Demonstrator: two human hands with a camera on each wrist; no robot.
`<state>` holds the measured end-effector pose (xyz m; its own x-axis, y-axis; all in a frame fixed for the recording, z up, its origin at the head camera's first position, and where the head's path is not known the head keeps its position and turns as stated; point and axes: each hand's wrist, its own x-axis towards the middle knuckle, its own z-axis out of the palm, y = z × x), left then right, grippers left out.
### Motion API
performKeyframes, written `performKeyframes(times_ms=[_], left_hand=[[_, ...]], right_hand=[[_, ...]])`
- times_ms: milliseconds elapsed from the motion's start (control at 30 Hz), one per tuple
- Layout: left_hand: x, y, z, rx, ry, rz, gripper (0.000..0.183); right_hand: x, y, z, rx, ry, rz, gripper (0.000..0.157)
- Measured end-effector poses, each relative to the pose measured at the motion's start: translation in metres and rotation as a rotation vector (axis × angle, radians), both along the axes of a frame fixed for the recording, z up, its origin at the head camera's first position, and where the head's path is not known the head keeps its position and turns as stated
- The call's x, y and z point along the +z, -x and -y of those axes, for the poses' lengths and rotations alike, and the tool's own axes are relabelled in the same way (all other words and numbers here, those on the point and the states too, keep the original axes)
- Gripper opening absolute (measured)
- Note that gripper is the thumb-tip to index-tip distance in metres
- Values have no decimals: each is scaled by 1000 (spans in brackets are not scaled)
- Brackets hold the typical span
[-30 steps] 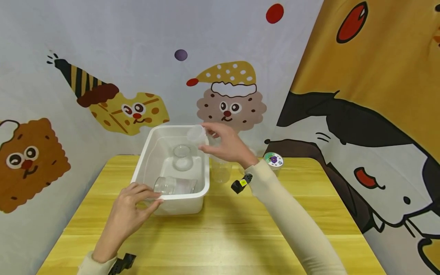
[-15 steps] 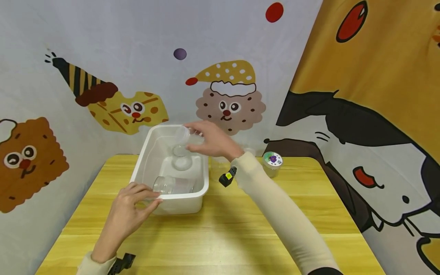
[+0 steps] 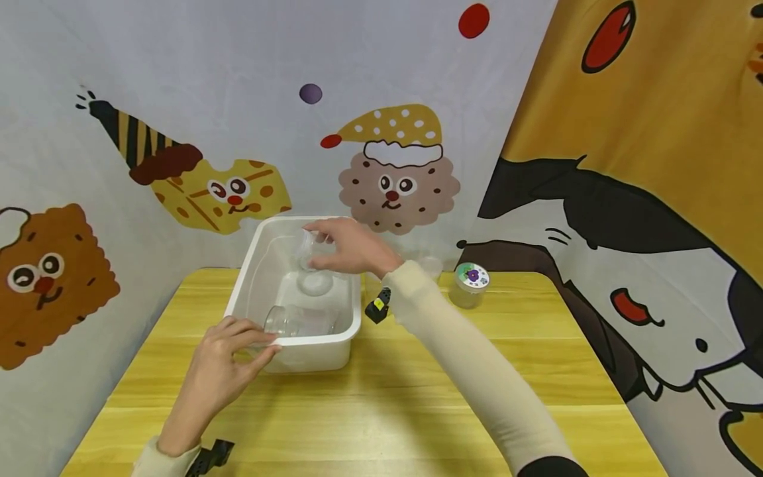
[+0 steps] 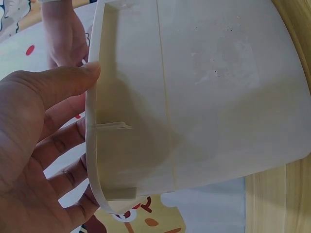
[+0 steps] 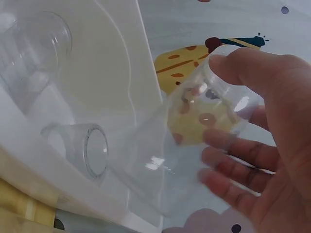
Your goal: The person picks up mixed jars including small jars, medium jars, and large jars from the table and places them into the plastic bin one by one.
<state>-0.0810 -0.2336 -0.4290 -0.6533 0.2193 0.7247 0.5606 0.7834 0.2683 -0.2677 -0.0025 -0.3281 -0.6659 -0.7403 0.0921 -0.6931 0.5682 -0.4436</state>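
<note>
Shifted left over the white tub (image 3: 312,359), a clear cup (image 5: 187,114) is pinched in the right hand (image 3: 353,246), the left hand (image 3: 223,364) pinching the rim (image 3: 324,341); two clear jars (image 3: 298,322) sit inside, a lidded jar (image 3: 468,286) remains outside

Cartoon-printed cloths (image 3: 208,59) behind a wood-grain table (image 3: 357,424) show a curtained-off corner

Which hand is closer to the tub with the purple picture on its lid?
The right hand. It holds a clear cup over the white bin, left of the tub; the left hand grips the bin's near rim, farther left.
</note>
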Motion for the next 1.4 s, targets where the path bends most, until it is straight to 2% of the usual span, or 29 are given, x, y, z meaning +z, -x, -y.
performKeyframes(times_ms=[133,367,533,733,967,1400], left_hand=[[0,0,0,3,2,5,29],[0,0,1,-12,-4,-2,30],[0,-1,2,15,3,17,28],[0,-2,2,25,9,26,27],[-2,-1,2,2,1,-4,29],[-1,-1,0,8,4,17,27]], right_hand=[[-3,0,3,19,-10,27,70],[-6,-1,-3,3,0,1,69],[-6,-7,-12,-18,32,-23,68],[-9,-10,-24,-38,87,-88,73],[-15,-9,-40,-76,124,-212,81],[-33,-8,-77,-170,253,-260,87]])
